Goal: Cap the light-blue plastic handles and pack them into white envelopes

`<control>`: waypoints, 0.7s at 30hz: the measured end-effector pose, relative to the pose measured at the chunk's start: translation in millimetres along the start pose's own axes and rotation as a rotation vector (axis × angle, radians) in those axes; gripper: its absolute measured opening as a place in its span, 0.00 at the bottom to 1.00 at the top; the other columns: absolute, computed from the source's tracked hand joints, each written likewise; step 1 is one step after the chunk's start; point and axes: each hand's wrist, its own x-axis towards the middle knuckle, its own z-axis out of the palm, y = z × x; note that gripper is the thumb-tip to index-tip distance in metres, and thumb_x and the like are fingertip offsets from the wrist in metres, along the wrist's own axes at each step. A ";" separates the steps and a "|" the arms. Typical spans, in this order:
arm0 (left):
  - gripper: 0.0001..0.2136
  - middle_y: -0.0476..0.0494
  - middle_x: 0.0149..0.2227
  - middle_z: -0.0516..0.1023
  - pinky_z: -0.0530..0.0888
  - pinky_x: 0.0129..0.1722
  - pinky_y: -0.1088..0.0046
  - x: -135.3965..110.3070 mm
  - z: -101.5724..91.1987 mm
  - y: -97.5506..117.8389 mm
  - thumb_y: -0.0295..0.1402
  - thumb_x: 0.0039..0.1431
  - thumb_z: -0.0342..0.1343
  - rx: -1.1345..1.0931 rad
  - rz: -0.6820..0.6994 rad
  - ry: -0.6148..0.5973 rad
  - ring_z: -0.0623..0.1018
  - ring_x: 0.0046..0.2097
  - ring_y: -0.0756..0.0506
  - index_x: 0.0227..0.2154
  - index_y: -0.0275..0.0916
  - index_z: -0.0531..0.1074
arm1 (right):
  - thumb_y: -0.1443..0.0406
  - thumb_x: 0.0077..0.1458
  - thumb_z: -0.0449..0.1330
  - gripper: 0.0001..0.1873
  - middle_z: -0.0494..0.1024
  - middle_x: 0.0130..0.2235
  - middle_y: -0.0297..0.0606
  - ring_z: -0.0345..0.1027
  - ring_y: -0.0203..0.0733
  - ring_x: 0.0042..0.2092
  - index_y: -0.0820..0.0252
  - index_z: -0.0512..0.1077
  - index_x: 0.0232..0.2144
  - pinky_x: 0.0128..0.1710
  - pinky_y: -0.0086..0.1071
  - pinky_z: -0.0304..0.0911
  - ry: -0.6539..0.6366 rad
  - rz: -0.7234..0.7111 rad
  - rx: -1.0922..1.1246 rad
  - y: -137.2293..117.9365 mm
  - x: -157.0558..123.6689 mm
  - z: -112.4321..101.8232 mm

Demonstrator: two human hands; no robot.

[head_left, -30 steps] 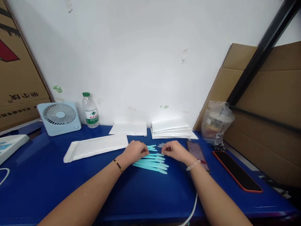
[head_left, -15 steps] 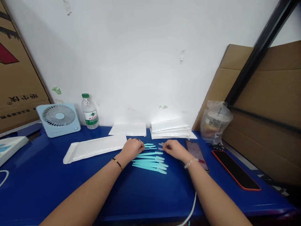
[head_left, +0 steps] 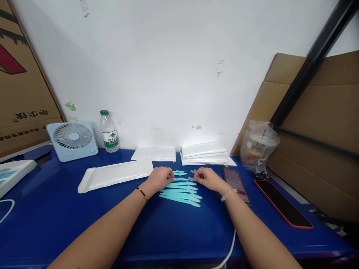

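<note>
Several slim turquoise plastic sticks (head_left: 179, 194) lie side by side on the blue table (head_left: 56, 216). My left hand (head_left: 158, 178) rests at their left ends, fingers curled, pinching one of the upper sticks (head_left: 179, 179). My right hand (head_left: 206, 178) sits at their right ends, fingers curled on a small pale cap (head_left: 193, 172); what exactly it grips is too small to tell. A white padded envelope (head_left: 114, 175) lies just left of my left hand.
Two stacks of white envelopes (head_left: 204, 153) sit against the wall. A small fan (head_left: 73, 140) and a water bottle (head_left: 109, 132) stand at back left. Two phones (head_left: 283, 203) and a bagged drink cup (head_left: 258, 145) are at right, beside cardboard. A white cable (head_left: 228, 252) runs off the front edge.
Both hands have shifted slightly away from me along the row of sticks, to the upper ones. Otherwise only small camera movement.
</note>
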 end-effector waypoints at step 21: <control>0.10 0.47 0.40 0.77 0.65 0.40 0.69 2.3 0.1 -4.9 0.36 0.56 0.51 0.163 0.035 0.126 0.72 0.43 0.43 0.37 0.45 0.76 | 0.67 0.50 0.58 0.07 0.74 0.34 0.38 0.67 0.40 0.34 0.58 0.77 0.31 0.36 0.31 0.60 0.196 0.008 -0.136 23.7 10.7 3.4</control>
